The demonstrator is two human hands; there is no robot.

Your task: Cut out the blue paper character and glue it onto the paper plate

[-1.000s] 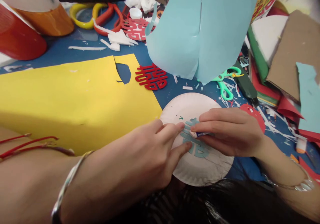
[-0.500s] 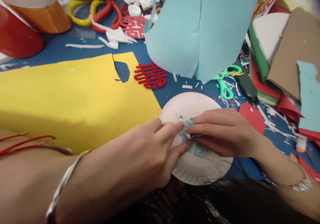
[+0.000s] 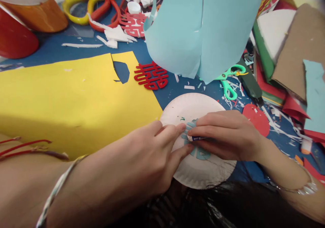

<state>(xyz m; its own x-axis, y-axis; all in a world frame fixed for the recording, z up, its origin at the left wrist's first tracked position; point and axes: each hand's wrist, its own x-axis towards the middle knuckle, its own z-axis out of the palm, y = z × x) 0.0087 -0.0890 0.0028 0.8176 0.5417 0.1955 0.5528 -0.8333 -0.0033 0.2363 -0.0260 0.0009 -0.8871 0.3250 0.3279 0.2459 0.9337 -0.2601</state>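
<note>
A white paper plate (image 3: 175, 111) lies on the blue tabletop, with a light blue paper cut-out (image 3: 203, 154) resting on it, partly covered by my hands. My left hand (image 3: 157, 157) holds the cut-out down with the tips of thumb and index finger, its other fingers curled in. Between the closed fingers of my right hand (image 3: 228, 135) is a small white eraser (image 3: 190, 138) in a dark blue lettered sleeve, its white end on the cut-out. Small dark green scraps (image 3: 182, 119) sit on the plate near my left fingertip.
Yellow paper (image 3: 63, 96) lies left, a red paper cut-out (image 3: 151, 75) at its corner. Beyond the plate stands curled light blue paper (image 3: 175, 38). Green scissors (image 3: 230, 90), a dark cutter (image 3: 250, 84) and a red disc (image 3: 256, 119) lie right. Red and yellow scissors (image 3: 76, 21) lie back left.
The view has shifted slightly, so the objects at the left sit a little further left. Both hands stay in nearly the same place on the plate, holding as before.
</note>
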